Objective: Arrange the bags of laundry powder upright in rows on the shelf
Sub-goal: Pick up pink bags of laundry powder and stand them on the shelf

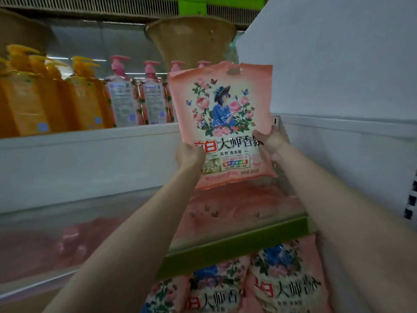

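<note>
Nearest to us, pink bags of laundry powder (282, 288) are standing in a row on the lower shelf, just under a green shelf edge (237, 245). Above that edge we are holding one more pink bag (222, 123) upright, its printed front facing us and its bottom edge hanging just above the shiny shelf board (237, 208), which is mirroring its pink colour. Our left hand (189, 154) is gripping the bag's lower left side, fingers curled round the edge. Our right hand (272, 137) is gripping the lower right side, thumb pressing on the front. The bag is sitting close to the white side panel (338, 64) on the right. Behind it, pink pump bottles (153, 98) and orange pump bottles (45, 96) are lining the upper shelf, and a woven basket (191, 39) is showing above.
</note>
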The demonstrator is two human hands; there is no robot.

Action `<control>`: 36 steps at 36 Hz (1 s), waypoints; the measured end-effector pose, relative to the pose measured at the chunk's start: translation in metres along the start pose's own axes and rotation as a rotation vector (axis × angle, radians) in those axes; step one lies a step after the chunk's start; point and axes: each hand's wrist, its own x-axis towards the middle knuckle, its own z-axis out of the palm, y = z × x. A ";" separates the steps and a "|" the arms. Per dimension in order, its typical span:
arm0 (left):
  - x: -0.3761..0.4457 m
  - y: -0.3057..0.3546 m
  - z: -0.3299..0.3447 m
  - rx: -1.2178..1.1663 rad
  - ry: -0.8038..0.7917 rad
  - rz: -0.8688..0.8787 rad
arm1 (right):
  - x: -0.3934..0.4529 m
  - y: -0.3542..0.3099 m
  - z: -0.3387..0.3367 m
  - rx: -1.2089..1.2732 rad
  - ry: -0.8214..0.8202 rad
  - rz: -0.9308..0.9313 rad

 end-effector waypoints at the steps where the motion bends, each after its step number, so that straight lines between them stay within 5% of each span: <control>1: 0.003 -0.002 0.000 0.005 0.010 -0.002 | 0.006 0.002 0.004 -0.001 0.000 0.022; 7: 0.010 -0.010 -0.001 0.010 -0.041 -0.029 | 0.019 0.022 0.016 -0.118 -0.008 0.145; 16: 0.011 -0.012 0.012 -0.098 0.001 -0.037 | 0.024 0.021 0.010 -0.187 0.050 0.091; 24: 0.009 -0.013 0.002 -0.045 -0.123 -0.059 | 0.027 0.025 0.010 -0.467 0.134 0.098; 29: 0.005 -0.011 -0.013 0.126 -0.219 -0.044 | 0.012 0.015 0.012 -0.643 0.279 0.021; 36: 0.006 -0.005 -0.050 0.709 -0.282 0.234 | -0.016 0.008 0.025 -0.755 0.210 -0.201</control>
